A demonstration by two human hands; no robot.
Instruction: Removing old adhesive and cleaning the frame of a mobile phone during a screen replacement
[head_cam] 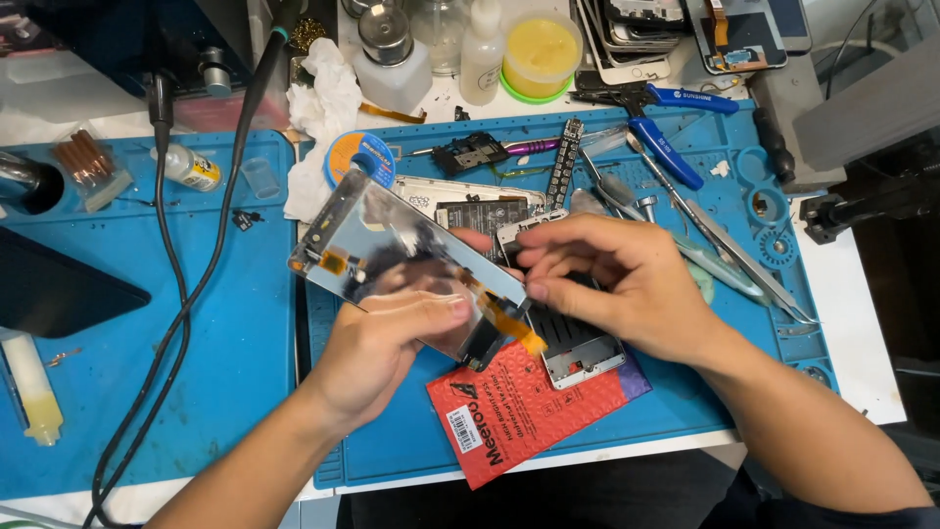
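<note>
While L hand (387, 343) fingers pinch 1 screen panel (392, 250), R hand (612, 284) fingers grip 1 phone frame (578, 348).

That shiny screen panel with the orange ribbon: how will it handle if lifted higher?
The screen panel looks thin and glassy, so probably light, stiff and fragile. Its glossy face may slip; the left hand grips an edge. The orange ribbon looks floppy and could snag.

Tweezers (729, 257) and pliers (666, 122) crowding right.

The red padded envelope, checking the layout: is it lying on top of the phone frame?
No, the red padded envelope lies under the phone frame.
</note>
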